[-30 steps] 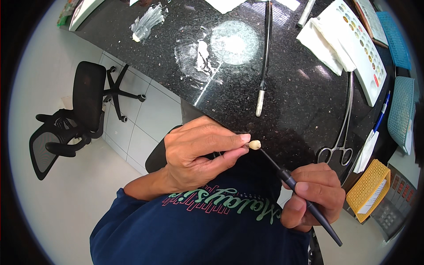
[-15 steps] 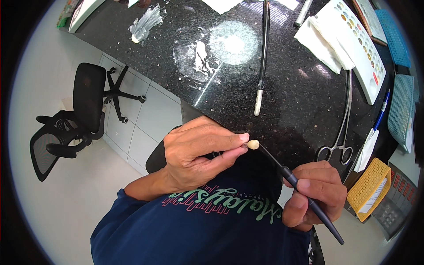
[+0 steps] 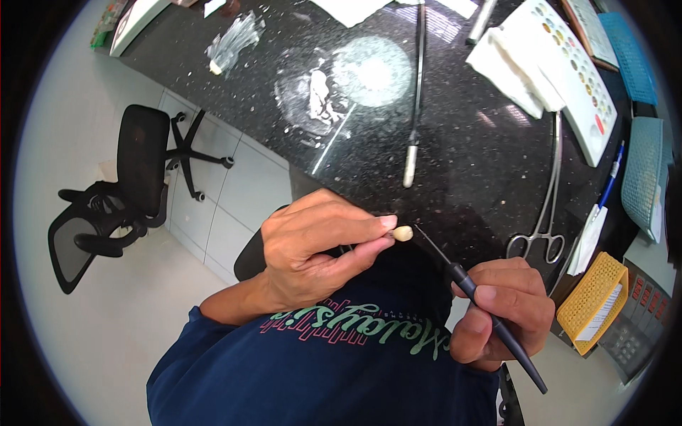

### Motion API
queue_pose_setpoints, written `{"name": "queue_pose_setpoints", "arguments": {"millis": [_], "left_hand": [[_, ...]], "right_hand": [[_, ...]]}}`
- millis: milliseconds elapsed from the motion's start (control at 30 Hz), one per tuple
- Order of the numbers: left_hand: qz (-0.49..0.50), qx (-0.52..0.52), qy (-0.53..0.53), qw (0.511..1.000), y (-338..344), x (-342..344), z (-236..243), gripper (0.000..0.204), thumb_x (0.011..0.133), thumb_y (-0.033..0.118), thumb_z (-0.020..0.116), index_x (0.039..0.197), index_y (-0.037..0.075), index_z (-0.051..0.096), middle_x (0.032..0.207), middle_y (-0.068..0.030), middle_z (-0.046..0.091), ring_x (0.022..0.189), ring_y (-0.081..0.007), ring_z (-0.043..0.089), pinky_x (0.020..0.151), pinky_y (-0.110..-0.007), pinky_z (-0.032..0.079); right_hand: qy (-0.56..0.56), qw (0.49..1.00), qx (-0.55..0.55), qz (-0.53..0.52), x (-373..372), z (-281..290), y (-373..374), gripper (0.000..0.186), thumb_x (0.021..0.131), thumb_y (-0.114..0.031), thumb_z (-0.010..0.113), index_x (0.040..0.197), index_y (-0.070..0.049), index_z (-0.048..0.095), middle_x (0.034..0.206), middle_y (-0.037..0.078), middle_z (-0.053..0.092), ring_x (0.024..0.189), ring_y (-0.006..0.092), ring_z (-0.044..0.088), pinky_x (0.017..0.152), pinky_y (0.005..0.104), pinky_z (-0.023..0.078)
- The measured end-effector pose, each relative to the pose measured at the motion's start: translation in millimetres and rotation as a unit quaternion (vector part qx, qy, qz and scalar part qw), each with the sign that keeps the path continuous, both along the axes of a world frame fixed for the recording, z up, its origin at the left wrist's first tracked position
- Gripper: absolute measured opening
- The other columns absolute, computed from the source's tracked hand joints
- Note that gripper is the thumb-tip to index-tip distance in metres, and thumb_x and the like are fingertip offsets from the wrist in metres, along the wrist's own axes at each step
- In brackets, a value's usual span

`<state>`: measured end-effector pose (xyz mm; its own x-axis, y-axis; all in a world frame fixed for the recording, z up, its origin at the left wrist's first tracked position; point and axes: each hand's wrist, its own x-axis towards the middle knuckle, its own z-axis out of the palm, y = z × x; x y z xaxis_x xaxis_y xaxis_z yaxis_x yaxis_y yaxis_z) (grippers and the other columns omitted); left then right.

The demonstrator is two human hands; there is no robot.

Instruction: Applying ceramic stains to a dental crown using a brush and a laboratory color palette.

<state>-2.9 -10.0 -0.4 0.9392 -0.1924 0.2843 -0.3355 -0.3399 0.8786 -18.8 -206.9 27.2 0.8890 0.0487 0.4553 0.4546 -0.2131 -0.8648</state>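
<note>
Between the thumb and forefinger of my left hand (image 3: 316, 245), closed, is the thin stem of something mostly hidden. A small cream dental crown (image 3: 403, 233) sticks out at the fingertips. My right hand (image 3: 506, 305) grips a slim dark brush (image 3: 465, 280) like a pen. Its fine dark tip points at the crown from the right, with a small gap between them. Both hands are in front of my body at the table's near edge.
The black speckled table (image 3: 469, 142) bears white smears (image 3: 323, 96), a white-tipped black tool (image 3: 410, 167), scissor-handled forceps (image 3: 547, 227), a white tissue (image 3: 518, 71) and a white palette (image 3: 568, 64) with coloured wells. A yellow basket (image 3: 590, 305) stands right; an office chair (image 3: 142, 160) stands left.
The brush tip has moved up and slightly away from the crown, and it looks thinner now. My left hand has shifted slightly left, still holding the crown's stem.
</note>
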Motion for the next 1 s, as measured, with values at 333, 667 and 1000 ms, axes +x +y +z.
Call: {"name": "queue_pose_setpoints", "arguments": {"millis": [333,667,1000], "left_hand": [[-0.036,-0.135,0.272,0.952,1,-6,22,0.016,0.075,-0.01,0.066,0.089,-0.003,0.069,0.087,-0.0177,0.068,0.077,-0.0209,0.068,0.07,-0.026,0.055],[-0.109,-0.308,0.498,0.803,-12,-2,26,0.012,0.085,-0.008,0.057,0.096,-0.012,0.06,0.096,-0.0248,0.065,0.091,-0.0297,0.066,0.078,-0.034,0.058],[-0.139,-0.505,0.523,0.673,-13,-9,8,0.012,0.087,0.0,0.057,0.096,-0.009,0.057,0.086,-0.0228,0.065,0.081,-0.0312,0.068,0.069,-0.034,0.06]], "right_hand": [[-0.002,0.964,-0.026,-0.266,16,20,-52,0.021,0.084,0.0,0.056,0.105,0.005,0.057,0.086,0.017,0.06,0.068,0.0151,0.061,0.058,0.0197,0.049],[0.054,0.935,-0.136,-0.322,57,14,-94,0.015,0.082,-0.001,0.063,0.097,0.001,0.065,0.084,0.008,0.065,0.075,0.0111,0.063,0.066,0.0213,0.049],[0.034,0.932,-0.165,-0.321,61,5,-93,0.013,0.081,-0.003,0.065,0.094,-0.001,0.067,0.081,0.006,0.066,0.068,0.0071,0.059,0.059,0.0187,0.044]]}}
